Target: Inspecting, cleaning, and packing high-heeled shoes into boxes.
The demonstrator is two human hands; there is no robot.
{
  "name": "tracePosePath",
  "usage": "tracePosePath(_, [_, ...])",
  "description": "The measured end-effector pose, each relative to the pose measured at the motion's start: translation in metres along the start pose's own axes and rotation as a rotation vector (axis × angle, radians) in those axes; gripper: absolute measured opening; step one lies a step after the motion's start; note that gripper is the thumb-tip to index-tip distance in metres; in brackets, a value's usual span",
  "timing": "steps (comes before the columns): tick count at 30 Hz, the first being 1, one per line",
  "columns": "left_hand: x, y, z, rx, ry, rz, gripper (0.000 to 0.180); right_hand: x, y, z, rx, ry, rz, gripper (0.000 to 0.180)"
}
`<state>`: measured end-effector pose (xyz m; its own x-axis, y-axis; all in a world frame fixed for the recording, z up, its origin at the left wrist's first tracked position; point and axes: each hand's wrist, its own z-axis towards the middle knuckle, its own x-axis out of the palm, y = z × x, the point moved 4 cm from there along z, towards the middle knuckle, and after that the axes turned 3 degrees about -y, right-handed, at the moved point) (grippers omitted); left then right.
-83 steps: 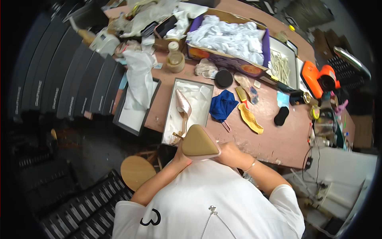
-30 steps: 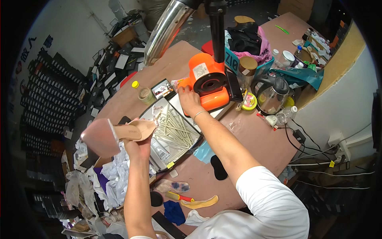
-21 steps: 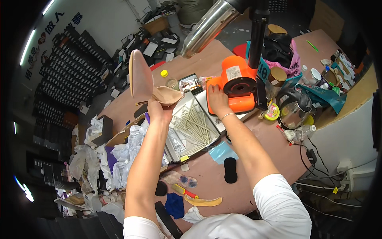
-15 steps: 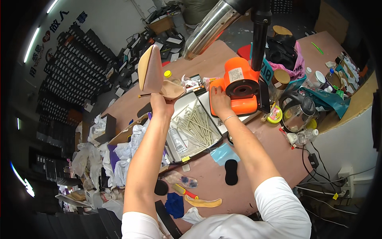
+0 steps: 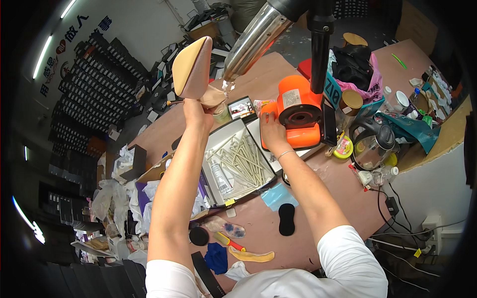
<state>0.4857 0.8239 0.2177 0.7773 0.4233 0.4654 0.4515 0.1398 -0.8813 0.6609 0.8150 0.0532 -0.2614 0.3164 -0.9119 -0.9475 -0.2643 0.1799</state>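
Here my left hand (image 5: 197,113) is raised well above the table (image 5: 318,198), fingers wrapped around the narrow waist of a beige shoe (image 5: 191,67). The shoe is held sole toward me, toe pointing up and away, its heel end down at my fist. Its lower end sits just beside the mouth of a shiny metal nozzle (image 5: 251,42) that slants down from the upper right; whether the two touch I cannot tell.

My right hand (image 5: 271,131) lies flat on the left flank of an orange machine (image 5: 300,111), fingers together and pressed against its casing, thumb side toward the tray. A black post (image 5: 319,44) rises from the machine's top.

Between my forearms lies a white tray (image 5: 218,146) with pale sticks (image 5: 246,161) and a small tube in it. Near the tray's front corner lie a light blue patch (image 5: 278,196) and, closer to me, a black insole pad (image 5: 286,219). Further left on the table are a yellow insole (image 5: 251,256), a blue cloth (image 5: 216,258) and a black round lid (image 5: 198,236). Right of the machine stands a glass kettle (image 5: 372,146), with a yellow tape roll (image 5: 343,148) between them. Black boxes (image 5: 99,94) are stacked along the far left.
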Motion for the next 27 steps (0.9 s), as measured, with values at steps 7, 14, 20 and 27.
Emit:
tracePosePath(7, [0.014,-0.004,0.001,0.020,0.023,0.008,0.046,-0.002,-0.001,0.000,0.002,0.029,0.027,0.062])
tracePosePath(14, [0.013,-0.004,0.004,0.029,0.029,0.029,0.045,0.002,0.000,0.000,0.000,0.038,0.017,0.067])
tracePosePath(20, [0.015,-0.005,0.004,0.011,0.018,0.022,0.041,0.002,-0.001,0.000,0.011,0.059,0.023,0.068])
tracePosePath(27, [0.018,-0.007,-0.001,0.001,0.029,0.035,0.040,0.000,0.001,-0.001,0.001,0.054,0.029,0.067])
